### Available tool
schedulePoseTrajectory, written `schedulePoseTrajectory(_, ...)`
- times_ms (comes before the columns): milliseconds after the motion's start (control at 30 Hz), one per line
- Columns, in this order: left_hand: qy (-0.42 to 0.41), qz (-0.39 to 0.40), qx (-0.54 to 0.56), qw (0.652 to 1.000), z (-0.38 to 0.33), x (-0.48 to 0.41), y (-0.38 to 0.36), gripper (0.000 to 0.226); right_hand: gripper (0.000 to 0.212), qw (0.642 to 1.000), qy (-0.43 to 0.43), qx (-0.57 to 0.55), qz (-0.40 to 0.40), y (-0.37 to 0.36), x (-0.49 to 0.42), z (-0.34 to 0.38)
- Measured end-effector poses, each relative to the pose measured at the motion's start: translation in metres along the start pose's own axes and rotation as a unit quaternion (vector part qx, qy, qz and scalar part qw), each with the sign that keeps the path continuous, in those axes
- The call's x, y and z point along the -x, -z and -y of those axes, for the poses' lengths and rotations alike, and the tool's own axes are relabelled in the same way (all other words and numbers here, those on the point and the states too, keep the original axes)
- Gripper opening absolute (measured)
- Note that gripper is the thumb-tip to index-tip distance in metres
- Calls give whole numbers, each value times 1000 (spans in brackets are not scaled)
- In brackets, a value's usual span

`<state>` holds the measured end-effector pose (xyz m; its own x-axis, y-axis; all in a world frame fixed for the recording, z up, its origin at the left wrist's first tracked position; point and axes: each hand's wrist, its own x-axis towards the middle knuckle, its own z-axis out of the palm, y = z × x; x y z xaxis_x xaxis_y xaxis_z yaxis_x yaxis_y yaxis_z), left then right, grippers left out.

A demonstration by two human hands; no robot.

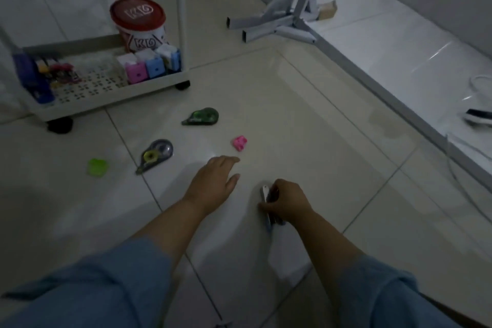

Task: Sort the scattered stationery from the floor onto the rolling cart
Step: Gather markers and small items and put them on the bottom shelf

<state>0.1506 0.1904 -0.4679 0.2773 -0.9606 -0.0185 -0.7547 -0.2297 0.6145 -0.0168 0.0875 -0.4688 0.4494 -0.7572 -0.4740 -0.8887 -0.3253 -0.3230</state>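
Observation:
On the tiled floor lie a green correction tape (pixel 201 116), a grey and yellow correction tape (pixel 155 155), a small pink sharpener (pixel 240 143) and a light green sharpener (pixel 97 166). My right hand (pixel 287 201) grips a slim silver and dark object (pixel 267 206), perhaps a stapler, just above the floor. With its fingers straight, my left hand (pixel 215 181) hovers near the pink sharpener and holds nothing. The white rolling cart (pixel 106 100) stands at the upper left, its bottom tray holding several coloured sharpeners and other stationery.
A red-lidded tub (pixel 138 22) sits in the cart's tray. A grey metal stand's feet (pixel 271 25) rest on the floor at the top centre. A raised white ledge (pixel 399 56) runs along the right, with a cable on it.

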Motion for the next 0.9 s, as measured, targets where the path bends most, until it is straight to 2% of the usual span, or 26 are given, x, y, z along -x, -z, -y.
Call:
schedulePoseTrajectory(100, -32, 57, -34, 997, 7, 8, 5, 41, 21, 999, 4, -41, -23, -4, 3, 13)
schedulePoseTrajectory(167, -36, 79, -54, 995, 12, 14, 11, 41, 21, 996, 21, -79, -39, 0, 1, 29)
schedulePoseTrajectory(233, -27, 72, -70, 995, 17, 19, 20, 40, 23, 983, 17, -178, -32, 6, -4, 48)
schedulePoseTrajectory(300, -6, 62, -78, 995, 21, 24, 33, 40, 21, 960, 2, -278, -14, 11, -12, 72)
schedulePoseTrajectory(367, 26, 38, -82, 996, 29, 30, 49, 41, 29, 927, -16, -374, 16, 17, -22, 99)
schedulePoseTrajectory(500, 135, -78, -51, 986, 48, 40, 78, 37, 25, 847, -56, -516, 113, 30, -35, 157)
schedulePoseTrajectory(600, 223, -172, -11, 960, 64, 43, 93, 39, 26, 826, -36, -539, 162, 28, -45, 190)
schedulePoseTrajectory(700, 269, -229, -11, 936, 82, 43, 112, 46, 25, 837, 23, -515, 182, 23, -55, 223)
schedulePoseTrajectory(800, 274, -233, -58, 932, 103, 35, 134, 51, 22, 846, 99, -485, 196, 19, -62, 251)
schedulePoseTrajectory(900, 285, -177, -160, 928, 131, 26, 153, 57, 22, 866, 163, -441, 172, 13, -71, 283)
